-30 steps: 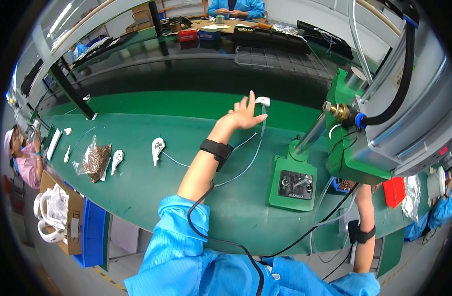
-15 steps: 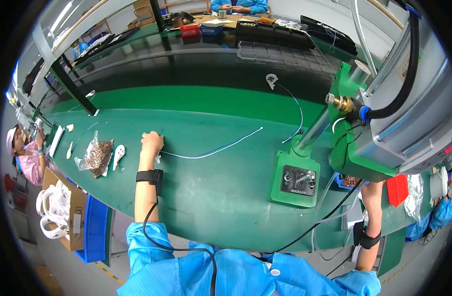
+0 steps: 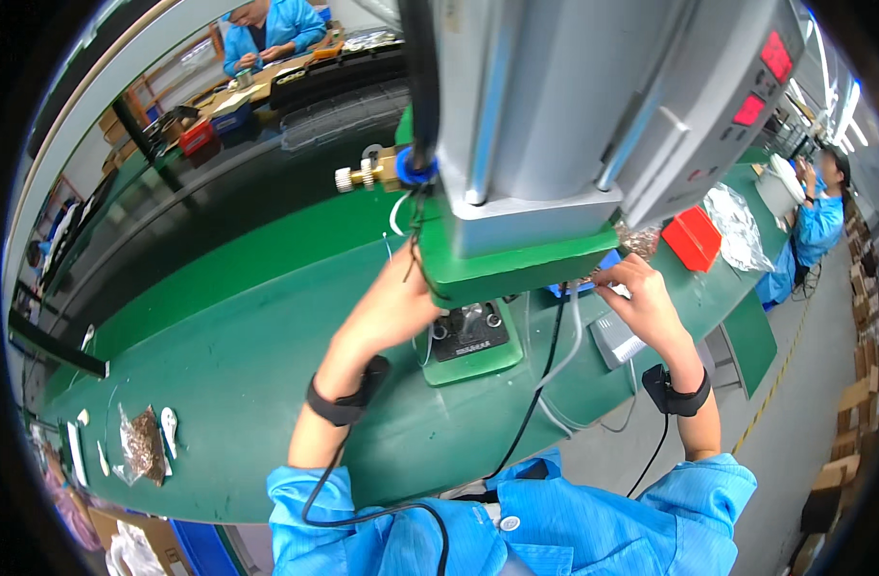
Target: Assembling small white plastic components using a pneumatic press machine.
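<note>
A bench press with a grey cylinder point(image 3: 545, 106) and a green head point(image 3: 526, 269) fills the upper middle. Its green base point(image 3: 478, 367) carries a black plate point(image 3: 470, 336) on the bench. My left hand point(image 3: 396, 302) reaches in at the left of the press, its fingers hidden behind the green head. A thin pale wire point(image 3: 426, 351) hangs below that hand, beside the base. To the right of the press, my right hand point(image 3: 643, 300) has thumb and fingers pinched together at a blue bin point(image 3: 609, 260). Whatever lies between those fingertips is too small to make out.
A red bin point(image 3: 691, 240) and clear plastic sheeting point(image 3: 737, 228) lie beyond my right hand. Cables point(image 3: 553, 350) cross near a grey box point(image 3: 616, 338). At far left are a bag of copper-coloured parts point(image 3: 146, 449) and a white teardrop-shaped piece point(image 3: 169, 427). Co-workers sit across and right.
The view has swung to the right. My left hand has gone from the open bench, beside a wire, to the press. My right hand, hidden behind the press before, now shows at the blue bin.
</note>
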Demonstrator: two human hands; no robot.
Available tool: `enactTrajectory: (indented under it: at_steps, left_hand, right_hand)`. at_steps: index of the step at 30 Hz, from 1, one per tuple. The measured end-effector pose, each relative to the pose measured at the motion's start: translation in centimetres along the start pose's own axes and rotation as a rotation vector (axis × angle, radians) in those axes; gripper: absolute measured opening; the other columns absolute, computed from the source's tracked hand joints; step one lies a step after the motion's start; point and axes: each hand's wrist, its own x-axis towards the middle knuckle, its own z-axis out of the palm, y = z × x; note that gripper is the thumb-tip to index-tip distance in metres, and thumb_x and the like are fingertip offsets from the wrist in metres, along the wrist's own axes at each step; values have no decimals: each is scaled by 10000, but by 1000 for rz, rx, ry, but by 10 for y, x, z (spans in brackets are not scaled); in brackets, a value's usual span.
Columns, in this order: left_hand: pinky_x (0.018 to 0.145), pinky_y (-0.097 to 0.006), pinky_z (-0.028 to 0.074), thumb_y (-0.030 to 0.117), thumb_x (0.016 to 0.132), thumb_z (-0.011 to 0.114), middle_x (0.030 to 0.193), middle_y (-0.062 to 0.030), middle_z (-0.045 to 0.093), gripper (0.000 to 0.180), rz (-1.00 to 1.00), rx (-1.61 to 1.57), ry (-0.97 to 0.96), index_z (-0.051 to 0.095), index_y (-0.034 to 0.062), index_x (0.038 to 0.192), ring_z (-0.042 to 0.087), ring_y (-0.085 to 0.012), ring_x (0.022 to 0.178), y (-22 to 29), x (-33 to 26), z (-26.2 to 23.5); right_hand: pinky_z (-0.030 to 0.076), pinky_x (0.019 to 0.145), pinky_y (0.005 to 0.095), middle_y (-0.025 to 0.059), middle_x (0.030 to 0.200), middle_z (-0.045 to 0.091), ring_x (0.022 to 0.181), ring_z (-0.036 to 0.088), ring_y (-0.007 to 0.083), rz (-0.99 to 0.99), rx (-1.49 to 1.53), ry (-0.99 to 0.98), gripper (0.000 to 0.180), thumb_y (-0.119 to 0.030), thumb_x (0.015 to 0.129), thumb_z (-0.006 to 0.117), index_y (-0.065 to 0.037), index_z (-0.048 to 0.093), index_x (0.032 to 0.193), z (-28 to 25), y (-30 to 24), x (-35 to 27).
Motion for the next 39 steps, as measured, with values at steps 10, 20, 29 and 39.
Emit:
enactTrajectory:
  at_steps: [10, 20, 29, 39]
  left_hand:
    - [649, -296, 462, 192, 840, 598, 828, -60, 634, 197, 128, 65, -153, 618, 43, 967, 575, -174, 719, -15, 11, 33]
    - [592, -285, 444, 275, 762, 699, 751, -41, 605, 251, 116, -50, -267, 610, 57, 847, 551, -165, 660, -8, 19, 33]
    - [625, -268, 456, 239, 781, 678, 756, -24, 602, 221, 143, 6, -355, 609, 52, 876, 561, -143, 680, -14, 25, 26]
    - [554, -345, 411, 318, 860, 546, 680, -131, 537, 323, 61, 201, -216, 581, -2, 845, 508, -233, 551, 3, -3, 31]
  right_hand:
    - [449, 673, 340, 94, 750, 611, 763, 535, 235, 11, -30, 1, 103, -30, 702, 644, -15, 633, 804, -3, 20, -15]
    - [454, 736, 349, 80, 801, 610, 858, 545, 261, -67, -16, -77, 143, -12, 704, 631, -22, 618, 846, 16, 9, -1]
    - [454, 720, 355, 91, 800, 603, 841, 548, 267, -29, -56, -56, 124, -18, 703, 630, -15, 614, 826, 7, 17, -10]
    - [436, 724, 360, 80, 762, 585, 797, 534, 259, -64, -62, -5, 97, -49, 696, 637, -37, 596, 782, 7, 23, -17]
